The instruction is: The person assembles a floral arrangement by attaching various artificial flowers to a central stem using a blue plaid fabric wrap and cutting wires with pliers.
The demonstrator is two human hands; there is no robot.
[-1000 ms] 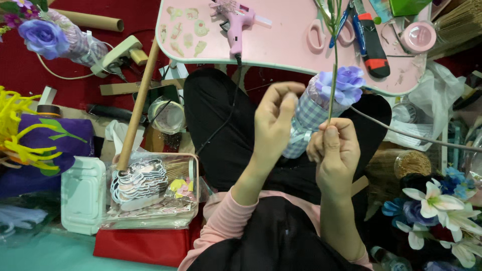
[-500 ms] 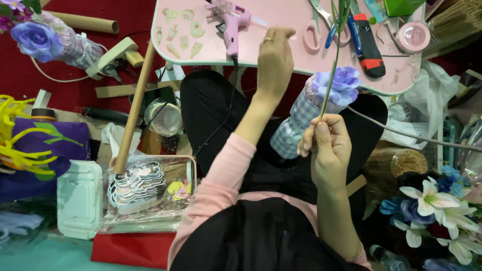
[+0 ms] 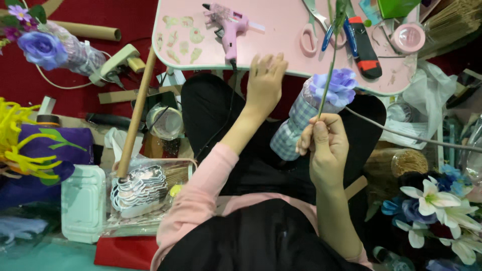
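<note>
My right hand [image 3: 326,145] pinches a thin green flower stem [image 3: 329,65] that rises upright past a purple fabric rose [image 3: 336,85]. The rose tops a checked lilac wrap [image 3: 293,125] lying on my lap. My left hand [image 3: 265,83] reaches forward with fingers spread, empty, at the near edge of the pink table [image 3: 281,52]. It is just below the pink glue gun [image 3: 230,27], whose black cord [image 3: 221,120] runs down over my lap.
Scissors [image 3: 309,30], a black and red cutter [image 3: 365,42] and a pink tape roll [image 3: 407,36] lie on the table. A wooden stick [image 3: 136,113], a clear box of lace trims [image 3: 140,193] and another wrapped purple rose [image 3: 47,47] sit left. Artificial flowers [image 3: 437,206] crowd the right.
My left hand let go of the wrapped rose, went up over the table, and has now drawn back to the table's near edge. My right hand still holds the stem.
</note>
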